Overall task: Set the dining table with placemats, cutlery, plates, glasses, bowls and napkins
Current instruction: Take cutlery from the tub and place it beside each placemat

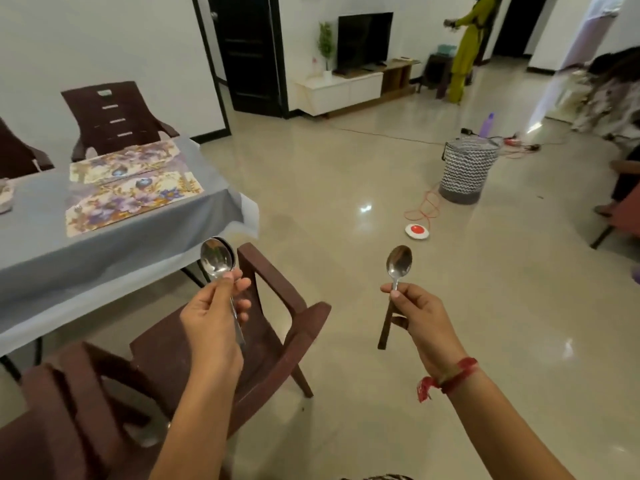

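The paired spoons (217, 258) and the single spoon (399, 262) at lower centre are polished metal, mirror-bright. The grey cloth (41, 244) at left is matt. The floral placemats (128, 202) on it show a faint sheen. The chair (294, 320) is dull brown moulded plastic. The floor (346, 188) is glossy tile. The basket (465, 171) at right looks like soft fabric.

- Lit brightly and evenly from overhead; threw white glare patches on the glossy floor (366, 208).
- Cast only faint, soft shadows under the chair (277, 327).
- Tilted the door frame (211, 64) through wide-angle distortion.
- Smeared the seated person (613, 95) at far right with blur.
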`<move>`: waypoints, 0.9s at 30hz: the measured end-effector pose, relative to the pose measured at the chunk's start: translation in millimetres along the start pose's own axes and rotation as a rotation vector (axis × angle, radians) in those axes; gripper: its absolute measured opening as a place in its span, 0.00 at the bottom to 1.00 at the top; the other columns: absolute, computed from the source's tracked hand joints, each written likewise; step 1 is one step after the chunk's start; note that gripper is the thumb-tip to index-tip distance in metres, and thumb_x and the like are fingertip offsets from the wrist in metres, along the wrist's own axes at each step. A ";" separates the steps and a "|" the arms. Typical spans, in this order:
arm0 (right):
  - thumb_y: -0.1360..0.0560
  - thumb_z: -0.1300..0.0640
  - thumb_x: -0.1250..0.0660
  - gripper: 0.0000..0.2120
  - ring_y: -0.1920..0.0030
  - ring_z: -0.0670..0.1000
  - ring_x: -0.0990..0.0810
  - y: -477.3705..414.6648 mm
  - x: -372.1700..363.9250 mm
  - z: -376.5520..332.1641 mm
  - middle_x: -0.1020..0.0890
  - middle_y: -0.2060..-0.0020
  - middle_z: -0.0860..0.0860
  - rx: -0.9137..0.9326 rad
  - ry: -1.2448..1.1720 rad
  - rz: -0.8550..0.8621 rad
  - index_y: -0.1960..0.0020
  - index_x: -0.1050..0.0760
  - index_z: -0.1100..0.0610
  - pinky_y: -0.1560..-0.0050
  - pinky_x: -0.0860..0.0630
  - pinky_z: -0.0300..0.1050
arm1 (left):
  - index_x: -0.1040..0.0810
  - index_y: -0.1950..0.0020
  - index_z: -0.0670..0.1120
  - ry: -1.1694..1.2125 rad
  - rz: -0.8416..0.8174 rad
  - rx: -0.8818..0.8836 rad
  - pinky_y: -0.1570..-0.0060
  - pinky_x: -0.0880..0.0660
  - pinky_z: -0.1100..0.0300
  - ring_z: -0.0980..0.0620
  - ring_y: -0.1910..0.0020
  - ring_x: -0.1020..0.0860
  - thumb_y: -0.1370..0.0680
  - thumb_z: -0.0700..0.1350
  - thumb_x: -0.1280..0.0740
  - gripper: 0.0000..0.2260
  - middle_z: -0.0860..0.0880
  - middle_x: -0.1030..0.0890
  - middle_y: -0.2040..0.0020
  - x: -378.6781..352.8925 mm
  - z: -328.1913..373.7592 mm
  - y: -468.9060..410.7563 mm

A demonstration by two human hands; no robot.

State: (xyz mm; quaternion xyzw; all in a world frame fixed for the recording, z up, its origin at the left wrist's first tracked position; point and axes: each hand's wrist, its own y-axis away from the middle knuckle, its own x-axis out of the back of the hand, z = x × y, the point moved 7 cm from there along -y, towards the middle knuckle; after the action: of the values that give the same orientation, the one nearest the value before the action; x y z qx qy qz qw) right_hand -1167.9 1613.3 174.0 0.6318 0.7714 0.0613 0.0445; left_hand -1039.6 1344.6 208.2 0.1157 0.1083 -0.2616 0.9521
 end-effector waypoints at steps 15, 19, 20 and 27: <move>0.20 0.62 0.40 0.10 0.53 0.49 0.23 -321.9 -17.1 -17.0 0.19 0.51 0.49 -0.068 0.098 -0.473 0.53 0.20 0.55 0.50 0.24 0.43 | 0.20 0.55 0.45 0.016 0.332 -0.049 0.72 0.27 0.71 0.61 0.74 0.25 0.20 0.43 0.36 0.07 0.53 0.17 0.68 -174.3 -56.2 -114.5; 0.20 0.62 0.39 0.10 0.57 0.47 0.24 -398.0 -70.3 -13.4 0.21 0.58 0.47 -0.093 0.103 -0.592 0.52 0.20 0.55 0.54 0.26 0.41 | 0.20 0.55 0.44 0.038 0.444 -0.061 0.73 0.27 0.70 0.61 0.75 0.25 0.20 0.42 0.36 0.07 0.53 0.17 0.68 -191.6 -67.4 -164.8; 0.20 0.62 0.39 0.10 0.58 0.47 0.24 -415.9 -85.1 -14.7 0.21 0.59 0.47 -0.098 0.105 -0.611 0.52 0.20 0.55 0.55 0.26 0.40 | 0.20 0.54 0.44 0.041 0.471 -0.056 0.73 0.27 0.70 0.61 0.74 0.24 0.20 0.42 0.36 0.07 0.53 0.17 0.68 -194.2 -69.9 -179.3; 0.21 0.64 0.38 0.10 0.62 0.46 0.27 -530.2 -202.1 -43.9 0.20 0.58 0.48 -0.107 0.115 -0.771 0.56 0.21 0.56 0.58 0.28 0.38 | 0.19 0.54 0.44 0.072 0.606 -0.060 0.72 0.26 0.69 0.60 0.72 0.23 0.21 0.41 0.35 0.06 0.51 0.17 0.65 -210.3 -58.9 -306.5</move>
State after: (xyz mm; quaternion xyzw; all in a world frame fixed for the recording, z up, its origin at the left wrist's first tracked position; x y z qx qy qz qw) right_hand -1648.3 1310.5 135.6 0.2881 0.9491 0.1155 0.0535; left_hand -1385.1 1204.1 158.1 0.1238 0.1100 0.0421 0.9853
